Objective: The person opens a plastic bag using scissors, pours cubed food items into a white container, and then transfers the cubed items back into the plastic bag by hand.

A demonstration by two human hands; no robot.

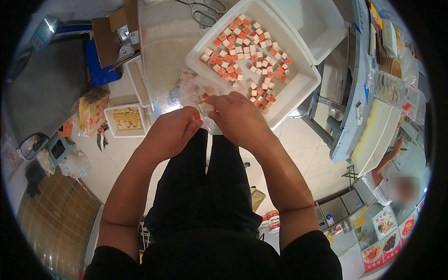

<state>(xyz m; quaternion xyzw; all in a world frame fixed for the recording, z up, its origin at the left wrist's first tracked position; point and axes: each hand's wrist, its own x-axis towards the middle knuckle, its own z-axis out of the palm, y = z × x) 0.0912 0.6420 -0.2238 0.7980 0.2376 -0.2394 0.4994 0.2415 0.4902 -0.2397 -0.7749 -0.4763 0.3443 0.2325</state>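
Note:
Both of my hands meet at a clear plastic bag (196, 84) at the near edge of a metal table, beside a white plastic tub. My left hand (178, 127) grips the bag's edge between thumb and curled fingers, with a bit of orange beside the thumb. My right hand (236, 115) has its fingertips at the bag's opening, near some orange-and-white cubes inside; whether it pinches a cube or the plastic cannot be told. Many loose orange-and-white food cubes (245, 50) lie spread over the bottom of the white tub (304, 82).
Scissors (206, 10) lie on the metal table (161, 45). A second white tub (329, 31) stands behind the first. At left are an open cardboard box (105, 45) and a small tub with corn and pale cubes (109, 122). A person (385, 178) is at far right.

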